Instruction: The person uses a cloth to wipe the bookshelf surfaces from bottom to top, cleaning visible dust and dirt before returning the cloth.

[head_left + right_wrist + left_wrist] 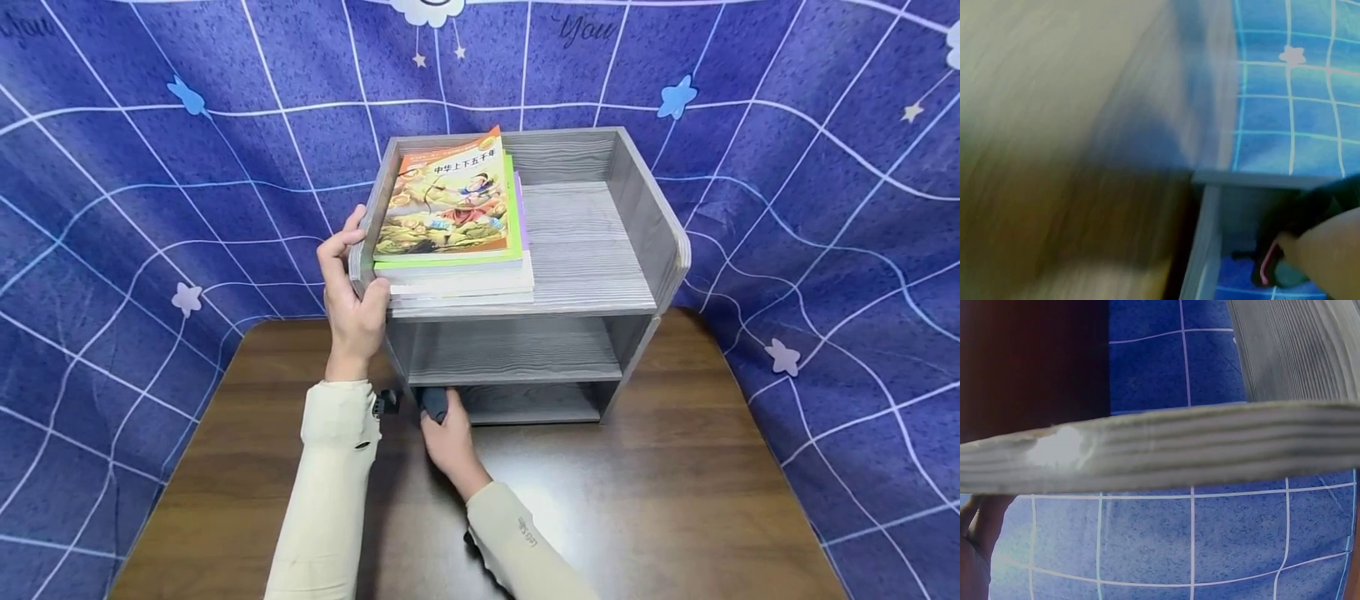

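- Dark object point(433, 404) in the right hand point(448, 442): partly hidden, its kind unclear.
- Lower books point(459, 283) right of the left hand point(352, 312): covers mostly hidden.
- Tabletop point(1116, 212) beside the right hand: blurred in its wrist view.
- Sleeves point(330, 492) behind both hands: cut off by the bottom edge.

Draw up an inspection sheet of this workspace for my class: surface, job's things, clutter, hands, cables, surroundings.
Surface: brown table, wood-grained, with glare near the front.
Job's things: grey shelf standing on the table; dark object at the left of its bottom opening, exact kind unclear.
Clutter: stacked books on the shelf's top, toward the left.
Hands: left hand grips the shelf's left side; right hand holds the dark object.
Cables: nothing seen for certain.
Surroundings: blue cloth with white lines and stars.
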`<state>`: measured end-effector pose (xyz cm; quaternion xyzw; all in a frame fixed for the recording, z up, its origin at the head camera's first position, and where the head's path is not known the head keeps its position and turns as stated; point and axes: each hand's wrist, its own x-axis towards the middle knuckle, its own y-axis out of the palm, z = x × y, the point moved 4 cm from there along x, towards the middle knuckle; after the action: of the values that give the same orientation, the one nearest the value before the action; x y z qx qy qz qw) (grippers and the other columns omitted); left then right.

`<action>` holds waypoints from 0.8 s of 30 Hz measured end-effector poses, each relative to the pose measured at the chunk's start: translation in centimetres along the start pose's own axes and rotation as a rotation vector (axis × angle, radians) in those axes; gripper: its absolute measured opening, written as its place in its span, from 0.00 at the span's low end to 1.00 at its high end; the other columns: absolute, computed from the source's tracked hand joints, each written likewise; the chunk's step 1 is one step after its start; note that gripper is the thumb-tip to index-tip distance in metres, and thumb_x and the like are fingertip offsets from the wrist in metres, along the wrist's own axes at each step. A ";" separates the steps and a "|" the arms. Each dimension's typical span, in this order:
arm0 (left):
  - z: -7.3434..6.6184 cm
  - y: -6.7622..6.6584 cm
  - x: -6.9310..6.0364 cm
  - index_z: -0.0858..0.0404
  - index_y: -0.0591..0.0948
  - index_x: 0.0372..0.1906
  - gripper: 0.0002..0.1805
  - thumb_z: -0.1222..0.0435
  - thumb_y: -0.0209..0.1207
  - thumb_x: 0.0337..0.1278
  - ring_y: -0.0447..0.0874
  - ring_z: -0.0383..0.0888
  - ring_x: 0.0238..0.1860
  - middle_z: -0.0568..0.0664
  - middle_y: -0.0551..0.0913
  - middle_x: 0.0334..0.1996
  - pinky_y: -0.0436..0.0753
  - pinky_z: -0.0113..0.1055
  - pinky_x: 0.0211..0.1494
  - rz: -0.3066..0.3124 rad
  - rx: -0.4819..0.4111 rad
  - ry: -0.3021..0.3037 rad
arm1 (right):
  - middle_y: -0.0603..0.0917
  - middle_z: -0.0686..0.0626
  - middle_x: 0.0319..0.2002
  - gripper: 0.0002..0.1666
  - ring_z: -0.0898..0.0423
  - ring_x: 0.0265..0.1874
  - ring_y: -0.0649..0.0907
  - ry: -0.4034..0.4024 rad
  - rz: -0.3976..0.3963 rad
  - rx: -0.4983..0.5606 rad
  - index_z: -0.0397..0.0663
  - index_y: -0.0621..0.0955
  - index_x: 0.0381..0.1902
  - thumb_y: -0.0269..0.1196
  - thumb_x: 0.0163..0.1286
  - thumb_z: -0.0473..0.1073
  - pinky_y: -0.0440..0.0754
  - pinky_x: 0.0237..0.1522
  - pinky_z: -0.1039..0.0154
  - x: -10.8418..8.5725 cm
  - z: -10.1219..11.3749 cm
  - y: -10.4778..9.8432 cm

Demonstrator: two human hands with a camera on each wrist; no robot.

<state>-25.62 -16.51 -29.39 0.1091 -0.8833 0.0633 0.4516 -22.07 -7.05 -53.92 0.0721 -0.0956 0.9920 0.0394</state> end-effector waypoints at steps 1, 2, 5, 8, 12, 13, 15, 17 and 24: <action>0.0 0.0 0.0 0.79 0.64 0.55 0.30 0.70 0.49 0.41 0.67 0.51 0.71 0.67 0.68 0.70 0.66 0.38 0.67 0.001 0.001 0.002 | 0.83 0.39 0.50 0.23 0.45 0.51 0.81 0.001 -0.034 0.020 0.39 0.75 0.57 0.62 0.65 0.38 0.78 0.53 0.48 -0.1 0.2 0.0; 0.1 0.0 0.0 0.80 0.64 0.55 0.30 0.70 0.49 0.41 0.67 0.51 0.71 0.67 0.68 0.70 0.66 0.38 0.67 0.002 0.001 0.001 | 0.83 0.40 0.49 0.22 0.45 0.50 0.81 0.002 -0.062 0.042 0.39 0.76 0.57 0.62 0.65 0.38 0.78 0.53 0.48 -0.1 0.4 0.0; 0.1 -0.1 0.0 0.80 0.64 0.55 0.30 0.70 0.48 0.41 0.68 0.51 0.71 0.68 0.68 0.70 0.66 0.38 0.66 0.001 0.012 0.005 | 0.83 0.41 0.47 0.20 0.46 0.48 0.81 -0.027 -0.085 0.042 0.40 0.76 0.54 0.62 0.65 0.39 0.78 0.51 0.49 -0.1 0.9 0.2; 0.0 0.0 0.0 0.80 0.64 0.54 0.30 0.70 0.49 0.40 0.68 0.51 0.70 0.68 0.68 0.70 0.66 0.38 0.66 -0.007 0.012 0.008 | 0.81 0.43 0.43 0.17 0.46 0.45 0.81 -0.086 -0.032 -0.022 0.39 0.76 0.50 0.61 0.64 0.38 0.78 0.48 0.51 0.0 1.3 0.6; 0.1 0.3 -0.1 0.80 0.64 0.54 0.29 0.71 0.48 0.41 0.68 0.52 0.70 0.68 0.68 0.70 0.66 0.38 0.67 -0.010 -0.007 0.002 | 0.78 0.44 0.39 0.16 0.45 0.41 0.81 -0.146 0.014 -0.108 0.38 0.77 0.48 0.60 0.62 0.35 0.78 0.45 0.50 0.0 1.4 0.9; 0.0 0.4 -0.1 0.80 0.64 0.54 0.29 0.71 0.48 0.41 0.68 0.52 0.71 0.68 0.68 0.70 0.66 0.38 0.67 -0.010 -0.009 0.001 | 0.78 0.43 0.39 0.17 0.44 0.41 0.81 -0.148 0.018 -0.116 0.37 0.77 0.49 0.59 0.62 0.35 0.79 0.45 0.50 0.1 1.4 0.9; 0.0 0.5 0.0 0.80 0.64 0.54 0.29 0.72 0.48 0.40 0.67 0.52 0.71 0.68 0.68 0.70 0.66 0.39 0.67 -0.014 -0.012 0.000 | 0.78 0.42 0.40 0.19 0.43 0.42 0.81 -0.146 0.033 -0.130 0.36 0.76 0.51 0.58 0.61 0.34 0.79 0.46 0.49 0.2 1.3 1.0; -0.2 0.5 0.0 0.80 0.64 0.54 0.29 0.72 0.48 0.40 0.67 0.52 0.71 0.68 0.69 0.69 0.66 0.39 0.67 -0.018 -0.010 0.003 | 0.78 0.42 0.41 0.20 0.43 0.43 0.81 -0.140 0.057 -0.139 0.35 0.75 0.52 0.58 0.61 0.34 0.78 0.47 0.49 0.3 1.1 1.2; -0.2 0.2 0.1 0.80 0.64 0.54 0.30 0.70 0.49 0.40 0.67 0.53 0.71 0.68 0.68 0.70 0.66 0.39 0.68 -0.016 -0.019 0.008 | 0.79 0.36 0.46 0.29 0.40 0.49 0.81 -0.185 0.114 -0.173 0.31 0.71 0.60 0.59 0.59 0.32 0.78 0.53 0.47 0.3 0.2 1.8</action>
<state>-25.59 -16.24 -29.24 0.1114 -0.8812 0.0517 0.4565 -22.54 -8.86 -53.99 0.1541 -0.1879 0.9698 -0.0201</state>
